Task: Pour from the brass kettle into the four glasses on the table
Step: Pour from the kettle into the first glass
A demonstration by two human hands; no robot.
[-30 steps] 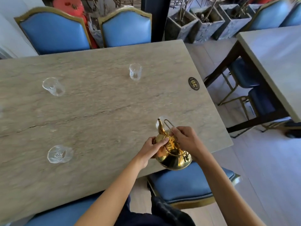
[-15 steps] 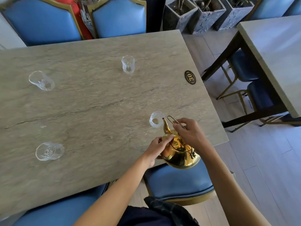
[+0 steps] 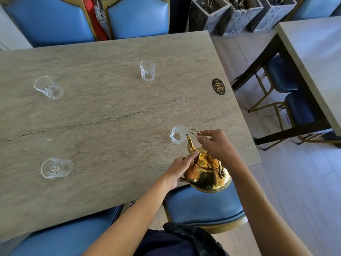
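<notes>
A shiny brass kettle (image 3: 206,172) hangs tilted over the table's near right edge, its spout tip at the rim of the nearest glass (image 3: 178,134). My right hand (image 3: 218,145) grips the kettle's wire handle. My left hand (image 3: 180,168) holds the kettle's side, with a finger pressed on the lid. Three other clear glasses stand on the stone table (image 3: 103,115): one at the far middle (image 3: 147,70), one at the far left (image 3: 48,87), one at the near left (image 3: 56,168).
A black oval plaque marked 30 (image 3: 218,86) lies near the table's right edge. Blue padded chairs stand at the far side (image 3: 138,17) and under the near edge (image 3: 203,206). A second table (image 3: 313,58) and grey planters (image 3: 239,13) are to the right.
The kettle has moved forward and tipped toward the nearest glass, bringing the spout to its rim. Both hands kept their hold. The camera view shifted downward.
</notes>
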